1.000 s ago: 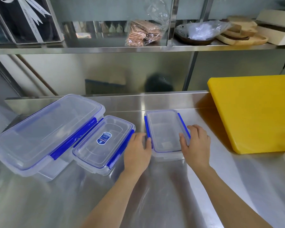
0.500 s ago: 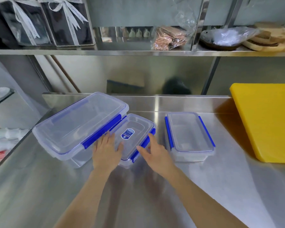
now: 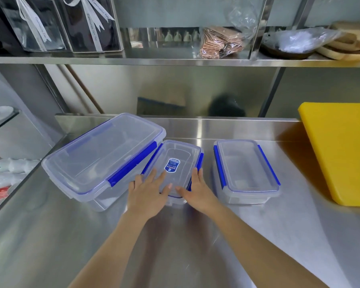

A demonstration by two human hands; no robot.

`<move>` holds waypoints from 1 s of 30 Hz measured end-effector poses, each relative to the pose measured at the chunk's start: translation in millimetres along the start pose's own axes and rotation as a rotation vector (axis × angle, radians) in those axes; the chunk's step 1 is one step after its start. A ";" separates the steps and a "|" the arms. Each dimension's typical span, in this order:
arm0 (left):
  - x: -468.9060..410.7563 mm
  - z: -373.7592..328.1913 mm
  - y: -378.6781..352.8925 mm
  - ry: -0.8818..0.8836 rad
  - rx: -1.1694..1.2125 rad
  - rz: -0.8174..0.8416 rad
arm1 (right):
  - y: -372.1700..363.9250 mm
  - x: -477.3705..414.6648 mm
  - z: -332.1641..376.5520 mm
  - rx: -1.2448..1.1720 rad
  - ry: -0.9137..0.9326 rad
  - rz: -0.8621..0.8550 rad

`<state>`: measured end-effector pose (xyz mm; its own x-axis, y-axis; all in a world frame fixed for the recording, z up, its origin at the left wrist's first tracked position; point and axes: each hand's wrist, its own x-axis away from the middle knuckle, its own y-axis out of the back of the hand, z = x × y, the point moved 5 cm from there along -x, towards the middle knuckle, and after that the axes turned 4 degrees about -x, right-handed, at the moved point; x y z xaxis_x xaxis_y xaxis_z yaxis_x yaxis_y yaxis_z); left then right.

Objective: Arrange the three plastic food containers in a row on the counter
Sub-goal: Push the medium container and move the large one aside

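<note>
Three clear plastic containers with blue clips stand on the steel counter (image 3: 175, 235). The large container (image 3: 100, 159) is at the left, set at an angle. The middle container (image 3: 176, 156), with a blue label on its lid, touches the large one. The small container (image 3: 245, 169) stands apart at the right. My left hand (image 3: 148, 194) lies on the near left corner of the middle container's lid. My right hand (image 3: 197, 192) presses its near right side, fingers along the blue clip. Both hands hold this container between them.
A thick yellow cutting board (image 3: 343, 150) lies at the right of the counter. A steel shelf (image 3: 175, 59) above carries gift boxes, a bag of wafers and wooden boards. The counter's left edge drops to a lower shelf with white and red items (image 3: 0, 179).
Both hands left the small container at the right and went to the middle one. The middle container has turned straighter. The view has shifted left.
</note>
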<state>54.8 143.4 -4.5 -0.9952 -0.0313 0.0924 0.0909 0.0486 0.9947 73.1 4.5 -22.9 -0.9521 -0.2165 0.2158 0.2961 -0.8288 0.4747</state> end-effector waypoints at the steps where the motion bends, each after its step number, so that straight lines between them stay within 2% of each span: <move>1: -1.1 0.0 0.5 -0.014 0.001 -0.004 | 2.7 -3.8 -0.8 0.013 -0.020 0.006; 5: 1.3 -4.7 2.7 -0.041 0.036 -0.021 | 15.6 -19.2 -2.7 0.064 -0.097 0.056; 12: 2.9 -10.5 0.9 -0.044 0.083 -0.050 | 25.0 -31.5 -4.1 0.119 -0.110 0.070; 14: 3.6 -9.1 2.8 -0.046 0.092 -0.034 | 27.7 -26.8 1.3 0.180 -0.074 -0.027; 16: 3.4 -4.0 11.8 -0.047 0.165 -0.024 | 33.8 -19.1 17.0 0.257 0.032 -0.220; 18: 1.0 8.1 33.5 -0.012 0.397 -0.084 | 32.4 -11.4 37.9 0.301 0.118 -0.336; 19: -0.5 16.8 47.4 0.021 0.522 -0.128 | 27.4 -8.6 48.0 0.292 0.149 -0.342; 21: -4.7 39.5 76.7 0.060 0.631 -0.280 | 11.2 -5.2 67.3 0.207 0.190 -0.287; 24: -14.4 86.3 108.5 0.118 0.522 -0.480 | -20.3 -5.5 91.0 0.046 0.183 -0.158; 27: -27.7 148.0 110.9 0.260 0.374 -0.449 | -53.1 -11.1 103.7 -0.127 0.109 -0.016; 30: -29.9 204.9 97.5 0.411 0.312 -0.336 | -84.2 -18.8 113.3 -0.128 0.073 0.094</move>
<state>86.0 353.6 80.3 -0.8670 -0.4746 -0.1518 -0.3016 0.2575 0.9180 74.7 136.8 29.8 -0.9252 -0.3286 0.1896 0.3759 -0.8613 0.3418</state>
